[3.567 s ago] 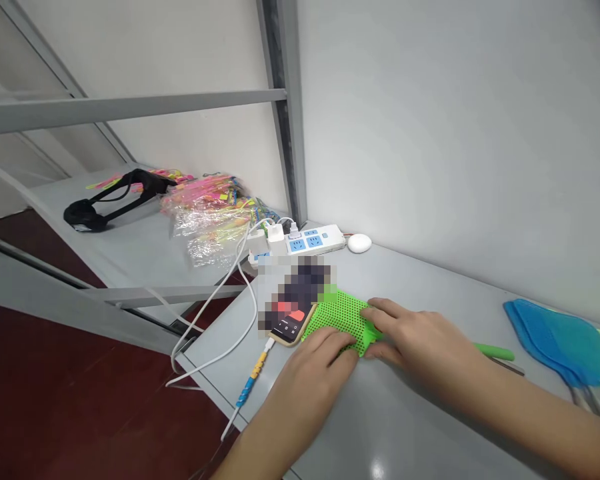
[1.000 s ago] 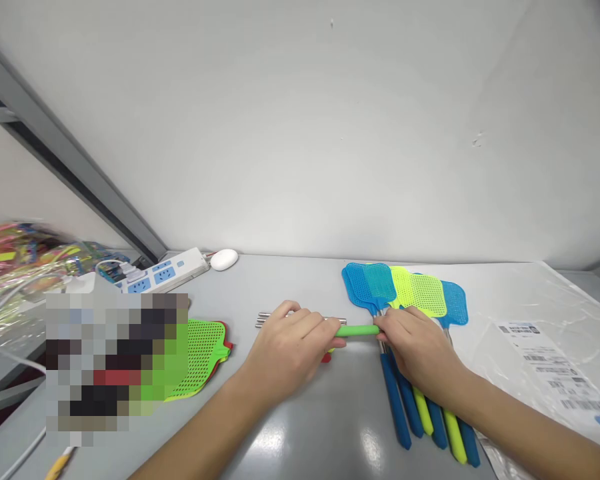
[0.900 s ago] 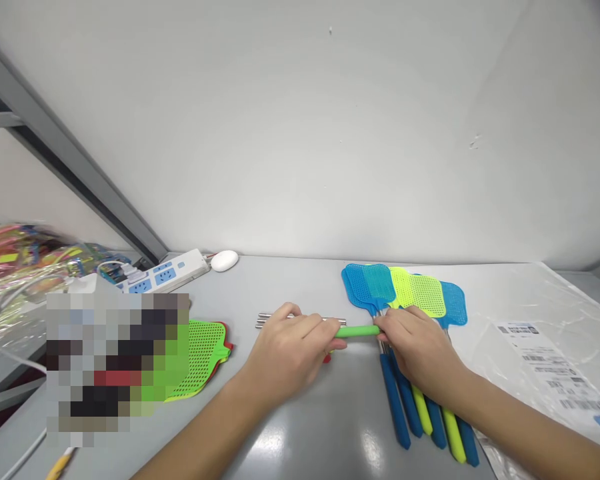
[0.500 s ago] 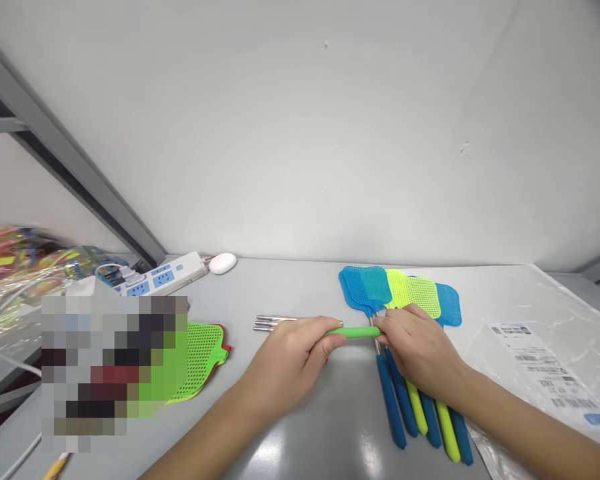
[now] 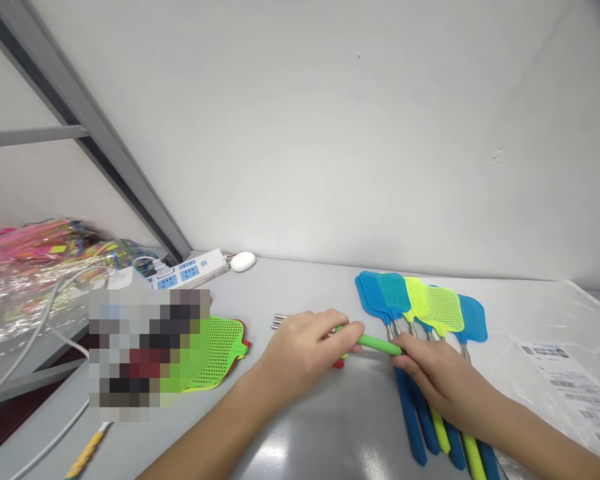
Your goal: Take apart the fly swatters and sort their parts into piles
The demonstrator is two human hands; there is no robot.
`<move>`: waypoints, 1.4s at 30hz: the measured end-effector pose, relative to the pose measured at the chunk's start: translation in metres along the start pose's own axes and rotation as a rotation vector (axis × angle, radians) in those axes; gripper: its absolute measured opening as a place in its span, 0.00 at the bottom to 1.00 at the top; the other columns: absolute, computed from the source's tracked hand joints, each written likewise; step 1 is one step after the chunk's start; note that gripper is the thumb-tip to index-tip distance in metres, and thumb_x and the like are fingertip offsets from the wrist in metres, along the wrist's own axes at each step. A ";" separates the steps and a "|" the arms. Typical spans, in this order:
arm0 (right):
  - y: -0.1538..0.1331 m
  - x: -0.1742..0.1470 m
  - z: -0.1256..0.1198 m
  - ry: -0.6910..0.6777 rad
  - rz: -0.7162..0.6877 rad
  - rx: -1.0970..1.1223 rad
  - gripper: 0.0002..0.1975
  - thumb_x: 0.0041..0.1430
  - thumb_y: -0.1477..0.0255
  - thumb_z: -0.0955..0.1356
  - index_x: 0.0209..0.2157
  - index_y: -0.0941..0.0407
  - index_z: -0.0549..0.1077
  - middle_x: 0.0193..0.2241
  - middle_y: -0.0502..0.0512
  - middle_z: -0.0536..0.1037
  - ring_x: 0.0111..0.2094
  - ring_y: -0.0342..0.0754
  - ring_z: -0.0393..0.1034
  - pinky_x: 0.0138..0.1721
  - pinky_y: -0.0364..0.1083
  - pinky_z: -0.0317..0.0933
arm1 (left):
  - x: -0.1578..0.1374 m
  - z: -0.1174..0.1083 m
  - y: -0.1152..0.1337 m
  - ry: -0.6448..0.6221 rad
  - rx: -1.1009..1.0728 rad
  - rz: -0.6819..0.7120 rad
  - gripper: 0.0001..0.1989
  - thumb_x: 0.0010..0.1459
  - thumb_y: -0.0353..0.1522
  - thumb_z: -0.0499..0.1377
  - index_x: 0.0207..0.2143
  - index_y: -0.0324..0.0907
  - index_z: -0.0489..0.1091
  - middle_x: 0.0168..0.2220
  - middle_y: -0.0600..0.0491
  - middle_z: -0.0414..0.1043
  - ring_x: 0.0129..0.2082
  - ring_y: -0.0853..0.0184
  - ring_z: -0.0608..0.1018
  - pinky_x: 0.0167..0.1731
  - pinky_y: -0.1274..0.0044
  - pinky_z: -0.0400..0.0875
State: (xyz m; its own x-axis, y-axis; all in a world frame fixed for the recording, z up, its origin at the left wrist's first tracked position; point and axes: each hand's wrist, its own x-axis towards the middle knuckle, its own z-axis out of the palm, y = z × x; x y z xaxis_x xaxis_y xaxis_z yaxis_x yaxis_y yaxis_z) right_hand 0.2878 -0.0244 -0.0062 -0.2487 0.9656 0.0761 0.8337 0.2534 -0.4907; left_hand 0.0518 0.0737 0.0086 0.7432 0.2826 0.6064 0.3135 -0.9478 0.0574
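Both hands are closed on one thing: my left hand (image 5: 310,343) and my right hand (image 5: 440,373) grasp between them a smooth, bright-green, round stick (image 5: 379,344). Left fingers are wrapped around one end, and right thumb and fingers pinch the other, so only the middle part is visible to me. The stick slopes slightly down toward the right hand.

Behind the left hand, several thin, shiny metal rods (image 5: 279,321) lie on the grey table (image 5: 325,433); small red and yellow tips (image 5: 339,363) appear just below its fingers. Further left of this hand I see a green perforated swatter head (image 5: 225,350) on top of red and yellow edges; next to it, one area is blurred.

Behind and beneath the right hand lie blue and yellow swatters (image 5: 435,308), their long handles pointing toward me. To its right is a clear plastic bag with a white printed label (image 5: 573,383).
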 end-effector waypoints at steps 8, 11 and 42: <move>-0.031 -0.009 -0.026 -0.428 0.380 0.760 0.22 0.65 0.50 0.57 0.31 0.54 0.63 0.21 0.45 0.62 0.22 0.40 0.57 0.24 0.41 0.55 | 0.008 -0.010 0.012 0.155 0.084 0.100 0.09 0.62 0.31 0.56 0.45 0.47 0.69 0.39 0.53 0.74 0.36 0.69 0.74 0.45 0.70 0.65; -0.027 -0.013 -0.022 -0.574 0.388 1.009 0.22 0.64 0.50 0.58 0.31 0.55 0.61 0.18 0.41 0.56 0.17 0.37 0.51 0.20 0.39 0.51 | 0.008 -0.010 0.016 0.242 0.134 0.134 0.09 0.61 0.36 0.60 0.43 0.47 0.70 0.39 0.54 0.74 0.40 0.68 0.73 0.51 0.66 0.63; 0.003 0.003 -0.017 0.217 -0.403 -0.634 0.13 0.66 0.78 0.56 0.28 0.54 0.64 0.20 0.46 0.65 0.21 0.45 0.60 0.41 0.52 0.56 | 0.014 -0.009 0.038 -0.158 0.182 -0.075 0.17 0.68 0.42 0.46 0.32 0.42 0.66 0.20 0.56 0.65 0.18 0.69 0.68 0.18 0.76 0.49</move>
State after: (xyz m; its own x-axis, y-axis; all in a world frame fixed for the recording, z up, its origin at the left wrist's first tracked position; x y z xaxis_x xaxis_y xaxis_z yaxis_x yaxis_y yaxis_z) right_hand 0.2982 -0.0201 0.0075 -0.5449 0.7652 0.3428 0.8381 0.5092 0.1955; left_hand 0.0692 0.0401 0.0266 0.7922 0.3845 0.4738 0.4622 -0.8851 -0.0545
